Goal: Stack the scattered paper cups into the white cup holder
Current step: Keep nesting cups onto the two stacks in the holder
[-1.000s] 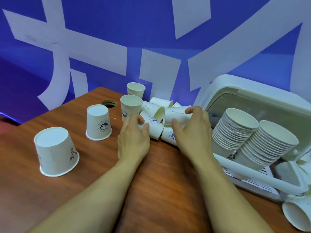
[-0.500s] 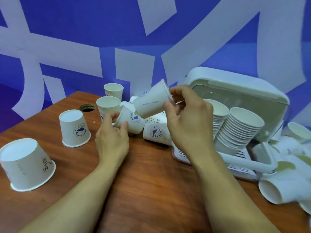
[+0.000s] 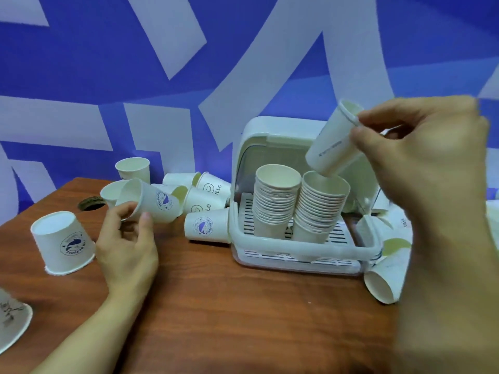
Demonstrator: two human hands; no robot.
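Right hand (image 3: 426, 168) is pinching a tilted cup (image 3: 333, 141) above the right stack (image 3: 320, 209) in the cup holder (image 3: 299, 249) at centre right, left hand (image 3: 127, 247) is gripping another cup (image 3: 151, 201); a crooked drop could be jamming or toppling the stack

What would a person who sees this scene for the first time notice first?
The right hand holds a tilted cup, base down, just above the right stack, one of two in the white holder. The left hand grips a second cup on its side, beside a heap of loose cups on the table.
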